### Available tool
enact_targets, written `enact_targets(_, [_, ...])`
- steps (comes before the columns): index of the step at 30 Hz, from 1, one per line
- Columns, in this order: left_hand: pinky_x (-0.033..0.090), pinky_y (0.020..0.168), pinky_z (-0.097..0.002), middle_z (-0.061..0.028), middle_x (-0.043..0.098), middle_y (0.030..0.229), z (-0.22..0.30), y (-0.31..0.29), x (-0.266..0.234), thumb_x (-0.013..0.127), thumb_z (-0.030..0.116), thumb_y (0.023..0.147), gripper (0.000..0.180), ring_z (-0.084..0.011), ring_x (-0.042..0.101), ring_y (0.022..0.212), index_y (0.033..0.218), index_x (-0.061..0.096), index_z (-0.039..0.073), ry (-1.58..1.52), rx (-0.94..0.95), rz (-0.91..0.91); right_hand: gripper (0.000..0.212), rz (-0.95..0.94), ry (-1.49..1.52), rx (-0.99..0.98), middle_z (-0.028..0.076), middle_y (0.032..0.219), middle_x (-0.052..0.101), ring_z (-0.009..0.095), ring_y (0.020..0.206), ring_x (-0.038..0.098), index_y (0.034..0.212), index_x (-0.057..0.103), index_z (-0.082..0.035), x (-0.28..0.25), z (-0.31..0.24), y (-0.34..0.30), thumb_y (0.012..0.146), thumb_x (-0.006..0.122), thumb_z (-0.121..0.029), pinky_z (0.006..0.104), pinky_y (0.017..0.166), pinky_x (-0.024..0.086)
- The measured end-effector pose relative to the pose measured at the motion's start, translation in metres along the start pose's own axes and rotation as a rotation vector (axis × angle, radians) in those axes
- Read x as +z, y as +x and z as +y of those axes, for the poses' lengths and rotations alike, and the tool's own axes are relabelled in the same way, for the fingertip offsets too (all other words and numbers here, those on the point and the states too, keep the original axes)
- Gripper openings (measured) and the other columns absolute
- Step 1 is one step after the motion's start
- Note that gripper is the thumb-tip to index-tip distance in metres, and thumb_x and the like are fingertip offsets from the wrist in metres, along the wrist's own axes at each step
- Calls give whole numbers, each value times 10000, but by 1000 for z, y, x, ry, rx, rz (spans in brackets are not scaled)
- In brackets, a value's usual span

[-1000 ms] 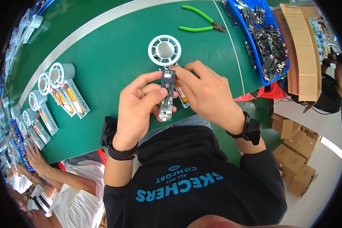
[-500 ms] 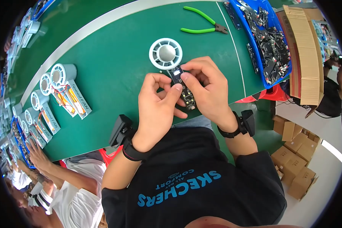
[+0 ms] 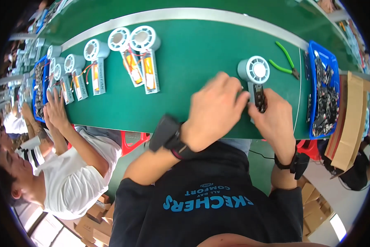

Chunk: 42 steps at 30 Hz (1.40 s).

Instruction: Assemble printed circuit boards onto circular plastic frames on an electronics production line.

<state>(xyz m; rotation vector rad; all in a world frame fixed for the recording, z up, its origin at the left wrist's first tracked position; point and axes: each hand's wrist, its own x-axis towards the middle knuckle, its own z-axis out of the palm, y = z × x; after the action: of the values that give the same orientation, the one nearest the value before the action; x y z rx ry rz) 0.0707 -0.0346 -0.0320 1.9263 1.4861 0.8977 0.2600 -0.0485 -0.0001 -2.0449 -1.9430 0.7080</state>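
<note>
A pale grey handheld fan (image 3: 245,71) lies on the green table, its round head pointing away from me. Along its handle a black circuit board (image 3: 259,98) shows, partly covered by fingers. My right hand (image 3: 276,117) is closed around the handle from the right, thumb on the left side. Just left of the handle is my left hand (image 3: 214,109), its fingers curled and smeared by motion. The thumb comes close to the fan; whether it touches or holds anything, I cannot make out.
Several open fans (image 3: 150,76) with orange batteries and red wires stand to the left, near a co-worker's hands (image 3: 56,109). Green-handled cutters (image 3: 291,70) lie beyond the fan. At right are a blue bin (image 3: 313,88) of circuit boards and a cardboard box (image 3: 349,123).
My view has swung left, so things appear further right. The board's lit face is now turned aside, with the fan tilted. My left hand has come off the board, moving left.
</note>
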Motion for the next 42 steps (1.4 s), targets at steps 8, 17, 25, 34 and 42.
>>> enact_targets(8, [430,950,-545,-195,535,1287,-81,-5,-75,862,230,758,608,-380,532,1155,1281,606,55,700,-77,472,459,216,-373,-287,236,856,727,418,812,711,967,712,34,-9,3,263,848,702,-409,467,740,569])
enact_targets(17, [442,950,-553,-219,533,1259,-120,-23,-143,909,217,702,669,-397,517,1169,1271,617,22,559,-199,350,544,111,-158,-146,147,894,749,281,848,729,1035,734,5,8,-23,279,884,700,-517,374,775,556])
enact_targets(25, [417,1054,-548,-290,440,1431,-150,-26,-191,938,366,667,673,-466,453,1314,1207,684,56,975,-279,356,425,283,-8,-281,73,927,745,161,810,677,1062,733,-23,-1,-19,204,932,711,-426,296,739,522])
enact_targets(34, [367,1144,-563,-366,335,1545,-206,-38,-228,887,597,684,1003,-537,389,1403,1412,552,-6,880,-285,425,195,281,360,-263,44,894,713,109,768,628,1037,724,-17,-16,5,109,939,747,-184,253,703,499])
enact_targets(42, [527,924,-398,-133,762,1108,-228,4,-256,869,332,806,511,-279,700,983,1160,740,-13,607,-93,56,101,451,172,-383,84,936,682,175,772,668,994,712,-21,-21,65,45,901,738,-51,268,698,530])
